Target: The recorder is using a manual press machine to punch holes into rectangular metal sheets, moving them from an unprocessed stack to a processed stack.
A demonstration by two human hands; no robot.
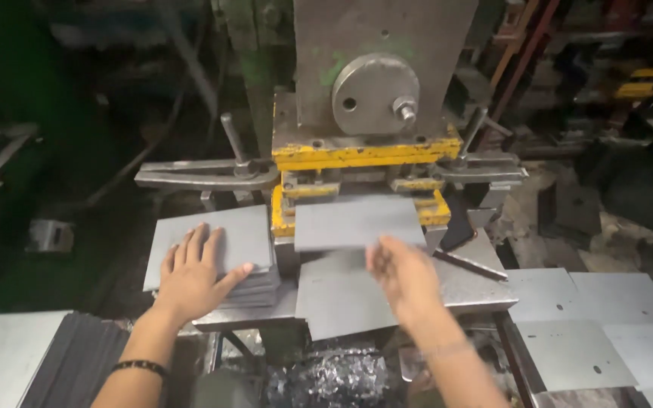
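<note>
1. Head view, left side: the left hand (194, 273) lies flat with its fingers spread open on top of a stack of grey metal sheets (217, 245). It presses down and grips nothing. The stack sits on the left part of the press counter (478, 291).
2. Head view, centre: the right hand (404, 273) is blurred. Its fingers seem to pinch the near right edge of a single grey sheet (357, 223), though the blur makes the grip uncertain. That sheet hangs tilted just in front of the yellow die block (357, 155) of the stamping press (376, 68), above another plate (341, 298) lying on the counter.
3. Head view, right and near: punched sheets (583, 332) lie spread at the right; dark scrap (334, 378) sits below the counter.
4. Doing it well, as a judgement: hold the sheet by its near edge only, feed it level and square into the die, keep fingers clear of the yellow block, and keep the left palm steady on the stack.
</note>
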